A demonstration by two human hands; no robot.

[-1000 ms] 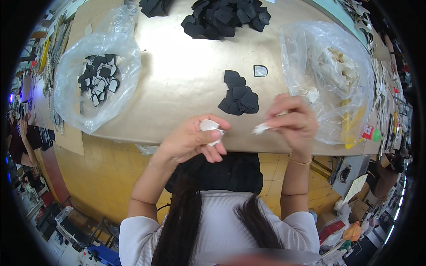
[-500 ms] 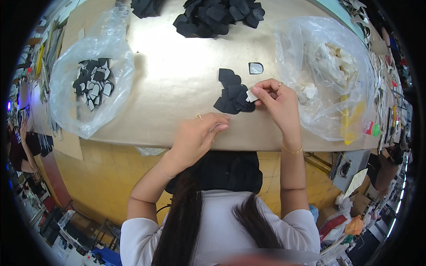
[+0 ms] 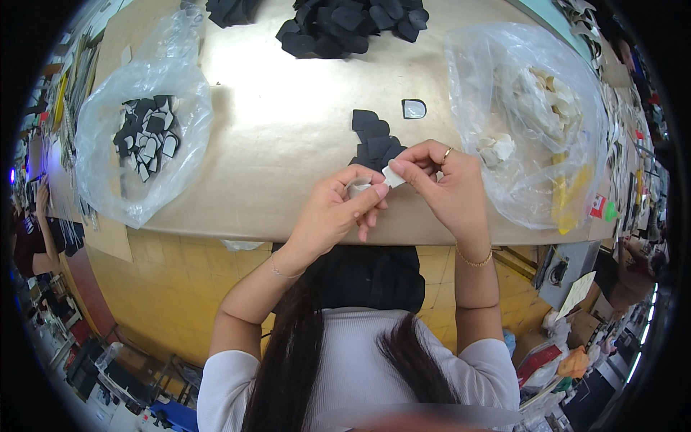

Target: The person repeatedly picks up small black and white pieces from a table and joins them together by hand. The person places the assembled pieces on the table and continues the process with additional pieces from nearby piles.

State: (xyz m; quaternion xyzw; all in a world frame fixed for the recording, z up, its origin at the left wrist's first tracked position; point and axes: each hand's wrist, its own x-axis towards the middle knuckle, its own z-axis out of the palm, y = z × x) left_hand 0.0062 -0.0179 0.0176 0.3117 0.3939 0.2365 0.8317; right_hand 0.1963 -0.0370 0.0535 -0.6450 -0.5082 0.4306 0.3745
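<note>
Pinched between the thumb and fingers of my right hand (image 3: pixel 448 183) is a small white piece (image 3: pixel 393 176) with a rounded outline. My left hand (image 3: pixel 332 212) meets it there, thumb and fingertips closed at the piece's near-left edge. Something pale (image 3: pixel 358 186) shows inside the curl of the left fingers, too small to name. Just beyond both hands lies a loose group of black rounded pieces (image 3: pixel 372 131), its near part covered by my fingers. One black-edged piece with a pale, shiny face (image 3: pixel 414 109) lies apart, farther off to the right.
An open clear plastic bag (image 3: pixel 188 147) on the left holds several black-and-white pieces (image 3: pixel 147 135). Another clear bag (image 3: pixel 468 79) on the right contains cream-white scraps (image 3: pixel 551 101). A big heap of black pieces (image 3: pixel 345 29) sits at the table's far side. Beyond the left edge is another person's arm (image 3: pixel 47 230).
My right hand has brought the white piece left and nearer, away from the black pieces. My left hand has moved right and up, and its fingers now meet the piece.
</note>
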